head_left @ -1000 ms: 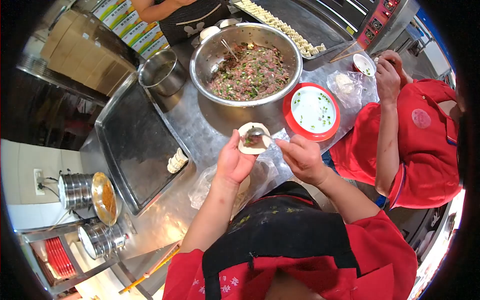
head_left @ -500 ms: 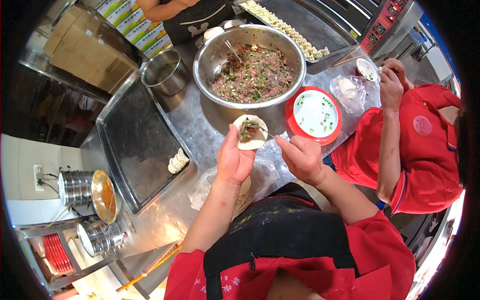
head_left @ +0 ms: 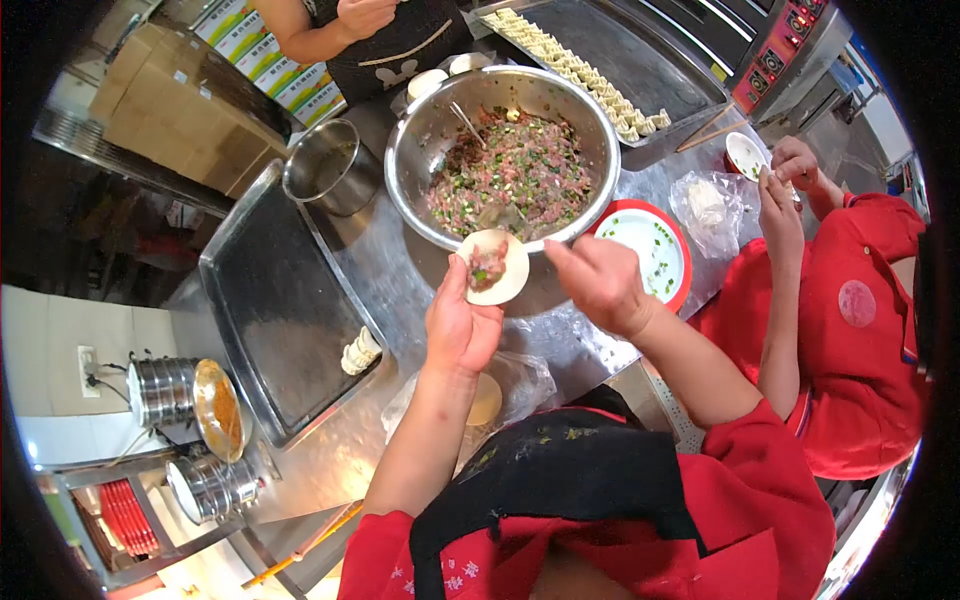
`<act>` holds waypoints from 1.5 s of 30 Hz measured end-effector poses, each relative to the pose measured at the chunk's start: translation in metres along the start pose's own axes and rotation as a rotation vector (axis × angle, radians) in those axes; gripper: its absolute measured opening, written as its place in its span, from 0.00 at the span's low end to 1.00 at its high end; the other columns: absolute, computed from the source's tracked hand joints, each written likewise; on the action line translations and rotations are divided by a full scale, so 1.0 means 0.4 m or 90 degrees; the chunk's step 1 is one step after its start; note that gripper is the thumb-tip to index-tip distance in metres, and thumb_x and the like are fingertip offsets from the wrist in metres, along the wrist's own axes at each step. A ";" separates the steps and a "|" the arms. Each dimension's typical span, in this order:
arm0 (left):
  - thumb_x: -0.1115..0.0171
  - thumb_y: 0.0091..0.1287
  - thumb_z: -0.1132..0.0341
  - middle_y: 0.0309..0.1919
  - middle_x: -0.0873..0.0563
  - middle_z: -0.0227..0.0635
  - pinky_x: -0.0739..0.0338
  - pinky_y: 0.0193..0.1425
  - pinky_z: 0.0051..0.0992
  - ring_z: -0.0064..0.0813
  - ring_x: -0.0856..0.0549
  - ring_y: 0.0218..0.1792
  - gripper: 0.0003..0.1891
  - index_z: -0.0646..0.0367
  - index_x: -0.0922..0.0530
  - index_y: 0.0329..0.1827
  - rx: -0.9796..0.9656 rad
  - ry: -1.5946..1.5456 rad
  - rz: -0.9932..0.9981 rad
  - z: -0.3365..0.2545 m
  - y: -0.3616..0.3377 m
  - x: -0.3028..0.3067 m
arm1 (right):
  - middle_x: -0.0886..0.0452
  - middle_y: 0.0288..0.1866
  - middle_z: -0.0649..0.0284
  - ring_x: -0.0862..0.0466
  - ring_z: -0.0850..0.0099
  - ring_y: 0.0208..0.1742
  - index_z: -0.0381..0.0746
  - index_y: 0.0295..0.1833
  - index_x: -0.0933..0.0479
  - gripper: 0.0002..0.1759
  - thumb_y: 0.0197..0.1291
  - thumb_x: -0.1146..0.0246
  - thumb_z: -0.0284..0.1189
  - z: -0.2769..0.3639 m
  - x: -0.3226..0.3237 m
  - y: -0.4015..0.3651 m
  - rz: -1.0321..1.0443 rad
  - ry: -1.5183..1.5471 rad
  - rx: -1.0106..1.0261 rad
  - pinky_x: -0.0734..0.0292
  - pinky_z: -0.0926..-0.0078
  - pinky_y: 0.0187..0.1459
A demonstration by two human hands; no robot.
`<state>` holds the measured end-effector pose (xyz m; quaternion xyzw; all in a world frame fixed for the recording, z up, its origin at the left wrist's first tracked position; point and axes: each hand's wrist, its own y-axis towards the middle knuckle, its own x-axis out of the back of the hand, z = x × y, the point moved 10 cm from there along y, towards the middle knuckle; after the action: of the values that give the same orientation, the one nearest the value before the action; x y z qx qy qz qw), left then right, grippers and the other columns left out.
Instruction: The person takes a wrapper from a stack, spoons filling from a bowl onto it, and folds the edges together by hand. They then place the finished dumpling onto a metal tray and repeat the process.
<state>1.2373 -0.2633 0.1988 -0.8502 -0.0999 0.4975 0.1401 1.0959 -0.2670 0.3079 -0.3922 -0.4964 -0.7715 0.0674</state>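
Observation:
My left hand point(head_left: 462, 325) holds a round dumpling wrapper point(head_left: 513, 270) on its fingers, with a lump of meat filling point(head_left: 486, 272) in the middle. To its right, my right hand point(head_left: 605, 285) is closed on the handle of a small metal spoon point(head_left: 503, 214), whose blurred head reaches over the near rim of the big steel bowl point(head_left: 400, 165). Pink minced meat with chopped green onion point(head_left: 520, 165) fills the bowl, and another thin metal handle point(head_left: 465, 120) sticks up from it. Below my left hand, more wrappers point(head_left: 485, 400) lie in a clear plastic bag.
At left is a dark tray point(head_left: 280, 310) with a few folded dumplings point(head_left: 361, 351); a steel pot point(head_left: 325, 175) stands behind it. Rows of dumplings point(head_left: 570, 65) lie on the far tray. A red-rimmed plate point(head_left: 683, 260) sits right, near a co-worker in red point(head_left: 850, 340). Another person point(head_left: 390, 50) stands opposite.
The spoon has moved off the wrapper toward the bowl, leaving filling behind. My right hand has shifted slightly up and right. The view has tilted slightly.

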 end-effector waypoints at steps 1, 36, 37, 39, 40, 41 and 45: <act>0.59 0.77 0.58 0.58 0.23 0.42 0.29 0.66 0.38 0.36 0.24 0.60 0.20 0.64 0.31 0.61 -0.005 0.015 -0.012 -0.007 0.001 -0.001 | 0.34 0.19 0.64 0.27 0.68 0.19 0.36 0.47 0.21 0.20 0.43 0.40 0.20 -0.024 -0.002 0.020 -0.005 -0.040 -0.004 0.32 0.70 0.19; 0.63 0.77 0.56 0.59 0.24 0.48 0.34 0.69 0.42 0.42 0.26 0.61 0.24 0.68 0.33 0.62 0.107 -0.233 0.208 0.032 -0.046 -0.010 | 0.29 0.22 0.59 0.26 0.63 0.21 0.34 0.48 0.23 0.18 0.47 0.37 0.16 0.139 0.063 -0.059 -0.019 0.139 -0.125 0.32 0.67 0.21; 0.63 0.77 0.56 0.59 0.25 0.48 0.35 0.69 0.42 0.42 0.26 0.62 0.24 0.68 0.33 0.62 0.128 -0.275 0.347 0.028 -0.067 -0.044 | 0.29 0.22 0.59 0.26 0.63 0.21 0.34 0.48 0.23 0.18 0.47 0.37 0.16 0.148 0.074 -0.053 -0.021 0.138 -0.127 0.32 0.67 0.21; 0.63 0.77 0.55 0.60 0.25 0.47 0.35 0.69 0.42 0.42 0.26 0.62 0.24 0.67 0.33 0.62 0.109 -0.191 0.200 0.039 -0.070 -0.014 | 0.24 0.26 0.57 0.22 0.63 0.24 0.34 0.47 0.23 0.15 0.51 0.37 0.17 0.122 0.073 -0.055 -0.027 0.266 -0.255 0.29 0.70 0.24; 0.63 0.77 0.55 0.60 0.25 0.47 0.35 0.70 0.41 0.42 0.26 0.62 0.24 0.67 0.33 0.62 0.085 -0.108 0.053 0.037 -0.074 0.019 | 0.20 0.28 0.61 0.22 0.76 0.27 0.32 0.45 0.21 0.10 0.57 0.40 0.18 0.109 0.064 -0.068 -0.054 0.329 -0.336 0.29 0.80 0.30; 0.63 0.77 0.55 0.60 0.25 0.47 0.35 0.70 0.41 0.42 0.26 0.62 0.24 0.67 0.33 0.62 0.088 -0.106 0.054 0.039 -0.082 0.012 | 0.20 0.28 0.61 0.22 0.76 0.27 0.32 0.45 0.21 0.10 0.57 0.40 0.18 0.111 0.065 -0.071 -0.056 0.327 -0.338 0.29 0.80 0.30; 0.64 0.77 0.54 0.61 0.26 0.45 0.37 0.70 0.42 0.42 0.28 0.63 0.24 0.65 0.34 0.64 0.076 -0.064 0.069 0.046 -0.100 0.025 | 0.18 0.30 0.65 0.22 0.81 0.30 0.31 0.43 0.20 0.08 0.58 0.40 0.22 0.055 -0.006 -0.148 0.074 0.443 -0.606 0.28 0.82 0.32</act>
<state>1.2246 -0.2202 0.1955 -0.8186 -0.0306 0.5513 0.1580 1.0802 -0.2202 0.2682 -0.1299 -0.0220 -0.9876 0.0850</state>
